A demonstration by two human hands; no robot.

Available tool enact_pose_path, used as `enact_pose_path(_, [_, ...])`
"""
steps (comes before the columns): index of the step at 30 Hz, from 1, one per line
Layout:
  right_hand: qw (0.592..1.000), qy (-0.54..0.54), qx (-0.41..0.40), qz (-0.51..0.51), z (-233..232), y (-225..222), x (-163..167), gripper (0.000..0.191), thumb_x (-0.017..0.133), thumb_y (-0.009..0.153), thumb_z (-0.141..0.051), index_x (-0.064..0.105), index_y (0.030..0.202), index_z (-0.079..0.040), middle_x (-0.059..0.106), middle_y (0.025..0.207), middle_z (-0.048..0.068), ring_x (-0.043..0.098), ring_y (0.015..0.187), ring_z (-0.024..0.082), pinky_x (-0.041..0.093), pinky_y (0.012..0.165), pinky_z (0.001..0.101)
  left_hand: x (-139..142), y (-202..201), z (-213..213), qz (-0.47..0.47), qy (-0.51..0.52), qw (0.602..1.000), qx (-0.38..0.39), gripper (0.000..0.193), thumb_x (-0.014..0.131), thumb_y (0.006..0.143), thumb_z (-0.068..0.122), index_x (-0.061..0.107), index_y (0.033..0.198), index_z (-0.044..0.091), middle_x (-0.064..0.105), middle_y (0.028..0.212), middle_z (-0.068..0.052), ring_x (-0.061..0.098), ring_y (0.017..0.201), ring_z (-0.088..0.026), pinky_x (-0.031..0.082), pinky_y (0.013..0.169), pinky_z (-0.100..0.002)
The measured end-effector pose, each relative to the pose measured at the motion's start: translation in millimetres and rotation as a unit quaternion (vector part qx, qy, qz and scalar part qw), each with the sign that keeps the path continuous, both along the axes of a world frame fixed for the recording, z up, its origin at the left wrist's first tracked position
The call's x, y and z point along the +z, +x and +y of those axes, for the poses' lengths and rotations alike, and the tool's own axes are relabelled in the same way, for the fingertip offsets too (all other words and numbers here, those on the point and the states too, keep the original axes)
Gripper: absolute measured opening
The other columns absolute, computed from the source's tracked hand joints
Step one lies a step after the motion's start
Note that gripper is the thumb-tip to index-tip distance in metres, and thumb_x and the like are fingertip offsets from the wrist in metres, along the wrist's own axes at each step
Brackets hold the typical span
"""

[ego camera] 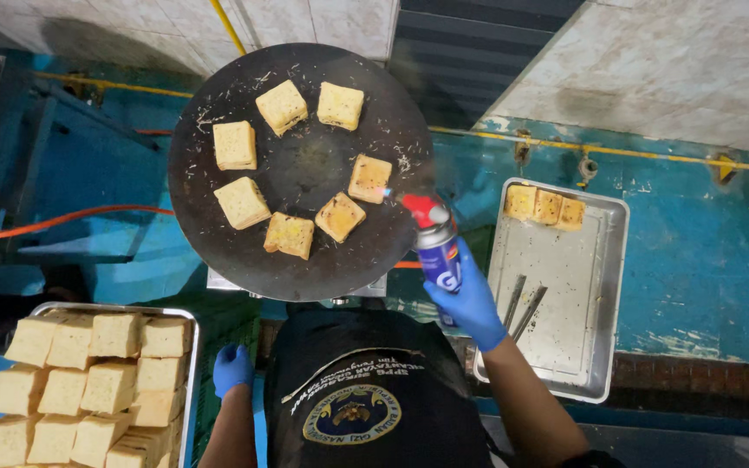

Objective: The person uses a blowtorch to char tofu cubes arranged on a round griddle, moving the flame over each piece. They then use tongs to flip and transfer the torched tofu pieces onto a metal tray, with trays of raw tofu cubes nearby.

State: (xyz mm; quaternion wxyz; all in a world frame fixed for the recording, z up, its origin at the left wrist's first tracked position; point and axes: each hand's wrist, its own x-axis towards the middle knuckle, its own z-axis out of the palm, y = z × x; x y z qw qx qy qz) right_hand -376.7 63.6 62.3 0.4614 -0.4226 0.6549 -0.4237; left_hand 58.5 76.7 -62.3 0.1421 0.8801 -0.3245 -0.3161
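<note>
Right hand (472, 305) grips a torch (435, 243) at the pan's (197, 225) four o'clock, seven tofu squares (242, 202) inside; left hand (232, 368) curled shut, empty

Round black griddle (305, 165) carries seven toasted tofu squares (243, 203) in ring.

walls: pale tiles (652, 78) | counter: worn blue surface (704, 260) | pipe: yellow (617, 152) | light: dim

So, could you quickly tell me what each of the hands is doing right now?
Left hand: holds nothing, fingers curled, beside the tofu tray.
Right hand: closed on the torch can.
</note>
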Motion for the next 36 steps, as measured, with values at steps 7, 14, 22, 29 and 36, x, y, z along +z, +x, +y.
enact_pose_path(7, [0.996, -0.036, -0.011, 0.077, -33, -10, -2, 0.094, 0.081, 0.081, -0.016, 0.03, 0.159, -0.005, 0.068, 0.126, 0.012, 0.069, 0.107, 0.019, 0.056, 0.093, 0.0343, 0, 9, 5, -0.028, 0.039, 0.999, 0.01, 0.041, 0.069, 0.093, 0.039, 0.072, 0.128, 0.017, 0.073, 0.125, -0.01, 0.067, 0.118, -0.032, 0.049, 0.101, -0.044])
enact_pose_path(14, [0.997, -0.014, 0.029, 0.074, -37, -2, -2, 0.092, 0.08, 0.08, -0.017, 0.032, 0.158, -0.005, 0.068, 0.126, 0.013, 0.07, 0.108, 0.02, 0.055, 0.095, 0.0347, 1, 15, 10, -0.017, 0.007, 0.999, 0.03, 0.043, 0.07, 0.092, 0.037, 0.071, 0.127, 0.012, 0.073, 0.125, -0.012, 0.067, 0.117, -0.032, 0.049, 0.1, -0.043])
enact_pose_path(22, [0.992, -0.005, 0.073, 0.099, -28, 4, -2, 0.094, 0.082, 0.078, -0.015, 0.032, 0.158, -0.006, 0.068, 0.129, 0.013, 0.069, 0.113, 0.019, 0.054, 0.097, 0.0352, -3, 13, 14, -0.004, -0.003, 0.999, 0.034, 0.044, 0.069, 0.095, 0.035, 0.07, 0.128, 0.007, 0.074, 0.123, -0.017, 0.07, 0.114, -0.032, 0.052, 0.099, -0.041])
enact_pose_path(29, [0.996, 0.005, 0.047, 0.079, -56, 1, -17, 0.095, 0.082, 0.078, -0.017, 0.032, 0.158, -0.007, 0.071, 0.121, 0.013, 0.072, 0.101, 0.02, 0.057, 0.09, 0.0347, -1, 17, 20, -0.012, -0.012, 0.999, 0.048, 0.045, 0.069, 0.094, 0.036, 0.069, 0.131, 0.01, 0.072, 0.125, -0.016, 0.067, 0.116, -0.033, 0.05, 0.099, -0.042])
enact_pose_path(36, [0.995, -0.009, 0.022, 0.094, -55, -19, -23, 0.087, 0.082, 0.08, -0.017, 0.038, 0.155, -0.006, 0.07, 0.123, 0.013, 0.072, 0.103, 0.02, 0.058, 0.089, 0.0351, -1, 20, 23, -0.019, 0.001, 0.999, 0.048, 0.046, 0.069, 0.094, 0.037, 0.07, 0.129, 0.008, 0.073, 0.125, -0.016, 0.068, 0.116, -0.033, 0.05, 0.1, -0.042])
